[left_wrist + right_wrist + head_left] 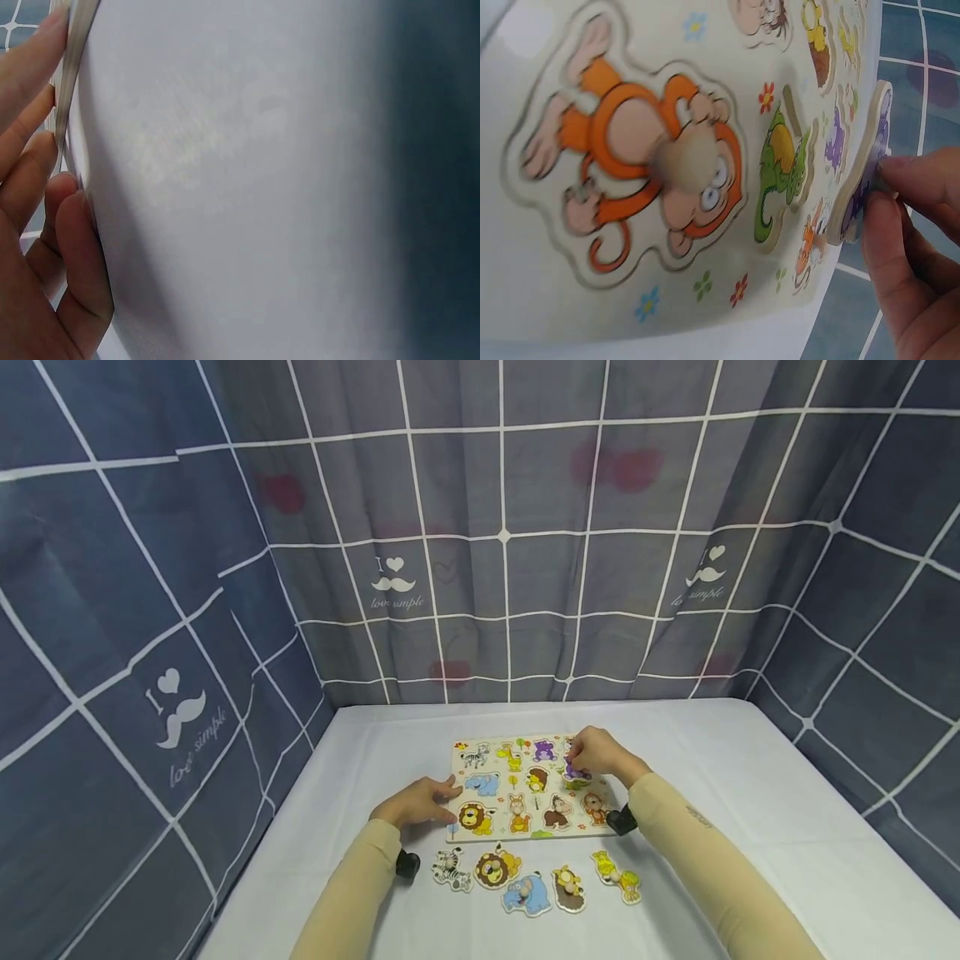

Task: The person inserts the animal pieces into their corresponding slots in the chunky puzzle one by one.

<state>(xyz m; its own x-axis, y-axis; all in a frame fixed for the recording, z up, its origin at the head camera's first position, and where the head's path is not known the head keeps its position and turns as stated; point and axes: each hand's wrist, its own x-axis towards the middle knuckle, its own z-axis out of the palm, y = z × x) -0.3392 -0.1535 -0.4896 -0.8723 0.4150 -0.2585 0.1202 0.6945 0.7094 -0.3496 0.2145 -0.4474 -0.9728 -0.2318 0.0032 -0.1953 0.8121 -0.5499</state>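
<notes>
My right hand (600, 752) pinches a purple animal puzzle piece (860, 169) between thumb and fingers. The piece is tilted, raised off the far right part of the wooden animal puzzle board (498, 783). In the right wrist view, a green crocodile picture (784, 165) and a purple-printed recess (835, 146) show near it. A knobbed monkey piece (641, 150) sits in its slot. My left hand (420, 802) rests against the board's left edge, fingertips touching it; some of its fingers bend below the rim in the left wrist view.
Loose zebra (452, 870), lion (497, 867), elephant (527, 894), hedgehog (568, 889) and giraffe (617, 877) pieces lie on the white tablecloth (697, 885) in front of the board. Dark gridded curtains (465, 610) surround the table at the back and sides.
</notes>
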